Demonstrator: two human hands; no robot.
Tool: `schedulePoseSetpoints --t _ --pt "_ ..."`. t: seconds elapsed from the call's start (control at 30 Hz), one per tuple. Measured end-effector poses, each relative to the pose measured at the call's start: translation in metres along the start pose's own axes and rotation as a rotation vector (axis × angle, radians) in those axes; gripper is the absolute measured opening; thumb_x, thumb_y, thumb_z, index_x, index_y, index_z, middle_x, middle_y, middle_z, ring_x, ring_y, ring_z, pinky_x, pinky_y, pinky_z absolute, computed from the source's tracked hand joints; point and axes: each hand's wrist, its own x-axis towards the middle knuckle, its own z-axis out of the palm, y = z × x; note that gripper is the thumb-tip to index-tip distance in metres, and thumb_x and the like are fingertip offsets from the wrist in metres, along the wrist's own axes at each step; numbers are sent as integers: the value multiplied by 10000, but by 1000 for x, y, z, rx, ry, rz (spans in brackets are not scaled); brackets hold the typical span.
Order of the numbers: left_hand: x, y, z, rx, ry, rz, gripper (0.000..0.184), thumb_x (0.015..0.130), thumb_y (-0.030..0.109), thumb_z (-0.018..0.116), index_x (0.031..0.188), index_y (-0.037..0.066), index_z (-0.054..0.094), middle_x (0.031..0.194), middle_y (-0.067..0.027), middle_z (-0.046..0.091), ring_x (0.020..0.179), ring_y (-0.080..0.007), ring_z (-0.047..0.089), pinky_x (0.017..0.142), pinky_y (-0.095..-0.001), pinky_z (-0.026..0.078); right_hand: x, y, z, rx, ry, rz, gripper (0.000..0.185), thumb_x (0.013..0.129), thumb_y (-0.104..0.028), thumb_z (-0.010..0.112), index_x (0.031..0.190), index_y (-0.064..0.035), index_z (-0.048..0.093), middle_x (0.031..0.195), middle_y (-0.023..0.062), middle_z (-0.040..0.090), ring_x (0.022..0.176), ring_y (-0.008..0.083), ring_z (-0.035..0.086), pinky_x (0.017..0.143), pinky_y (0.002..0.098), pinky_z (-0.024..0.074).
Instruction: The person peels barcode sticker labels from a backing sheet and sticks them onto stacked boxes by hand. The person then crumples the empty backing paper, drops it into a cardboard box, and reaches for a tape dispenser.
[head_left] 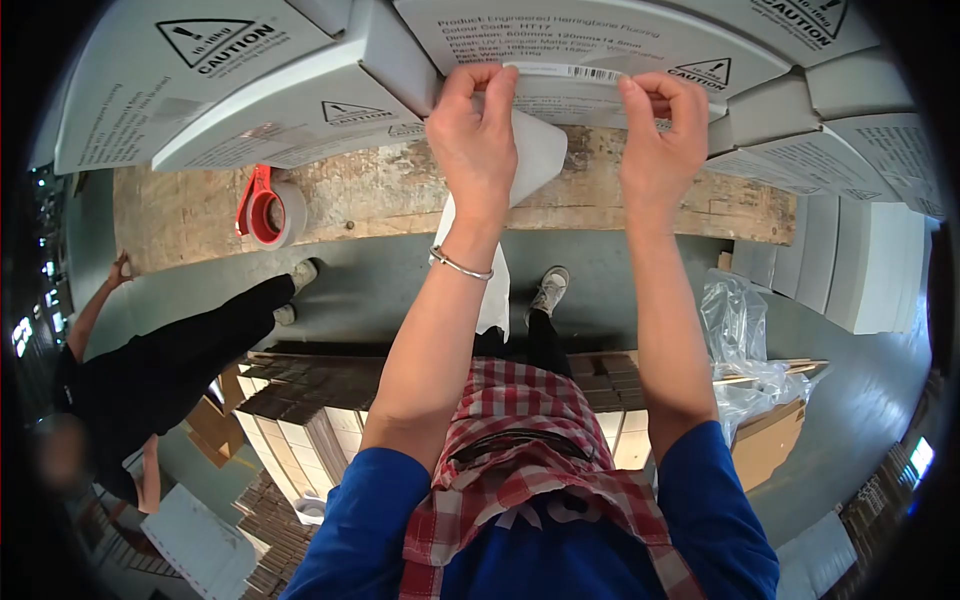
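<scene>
Toward twelve o'clock I can read a herringbone flooring carton (590,22): "Product: Engineered Herringbone Flooring", "Colour Code: HT17", "Dimension: 600mm x 120mm", its last figure soft to me. Under that come "Finish: UV Lacquer Matte Finish", "Pack Size", "Pack Weight" and "Batch No", then "CAUTION" beside a warning triangle. Along its lower edge a white label (546,70) shows a barcode, digits too small. At half past ten a grey-white carton (120,75) says "CAUTION" by an exclamation-mark triangle; at eleven a neighbouring carton (270,130) repeats the triangle. At half past one another carton (850,50) reads "CAUTION"; at two, the lower carton's print (800,165) blurs.
</scene>
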Motion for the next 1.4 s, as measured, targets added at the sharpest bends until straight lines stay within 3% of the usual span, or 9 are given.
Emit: schedulePoseSetpoints --t 0.77,0.87,0.97,1.03,1.1,1.2,1.27,1.33,1.4 --pt "-1 4 10 134 93 -3 152 848 132 670 841 -10 616 732 -77 646 613 -154 576 601 -270 466 3 12 -1 -380 102 -141 86 803 -63 695 822 -48 612 768 12 538 714 142 523 696 261 447" --pt "-6 9 5 95 76 -1 148 855 130 661 854 -12 618 748 -83 645 624 -148 574 605 -268 465 3 7 -11 -126 186 219 89 829 -62 664 908 -44 627 842 20 607 739 145 557 703 263 461" --pt "-7 8 8 -36 29 78 145 866 127 647 870 -15 621 765 -90 642 635 -135 571 611 -266 464 -1 0 -2 -64 -52 -111 140 862 -77 627 993 -28 620 933 38 635 788 145 584 729 261 467" --pt "-2 11 4 72 -67 96 134 876 125 635 883 -9 627 777 -77 646 662 -115 572 622 -256 463 -5 3 -8 -39 -171 -259 169 879 -85 608 1035 -21 616 979 46 648 813 145 598 742 261 470" --pt "3 19 -5 125 -113 113 130 882 124 629 889 -5 629 784 -70 648 676 -105 573 627 -251 462 3 14 -28 -143 -159 -44 201 909 -111 575 1077 -4 602 1021 60 652 869 140 607 770 260 469" --pt "-5 38 -35 -248 -495 -284 123 898 119 610 948 8 624 828 -35 650 738 -93 579 652 -236 464 -6 -5 -44 -16 -282 102 218 929 -136 553 1085 12 595 1029 69 656 891 138 612 786 258 468" --pt "-17 53 -54 -419 -640 -367 127 902 116 602 972 11 618 841 -28 647 750 -95 579 659 -235 464 -22 -31 -62 334 -534 180 228 940 -159 543 1059 28 596 1002 72 657 881 139 613 792 255 466" --pt "-21 66 -69 -769 -919 -504 144 910 110 588 1018 18 607 867 -14 640 774 -99 579 673 -232 465 -42 -34 -72 384 -662 119 220 930 -157 563 1045 28 596 981 71 657 870 130 610 788 252 466" --pt "-21 69 -81 -760 -943 -488 148 911 109 585 1026 16 600 871 -16 635 772 -97 576 676 -231 465 -50 -41 -82 435 -787 57 215 919 -154 584 1030 29 596 961 70 657 860 120 607 784 249 467"
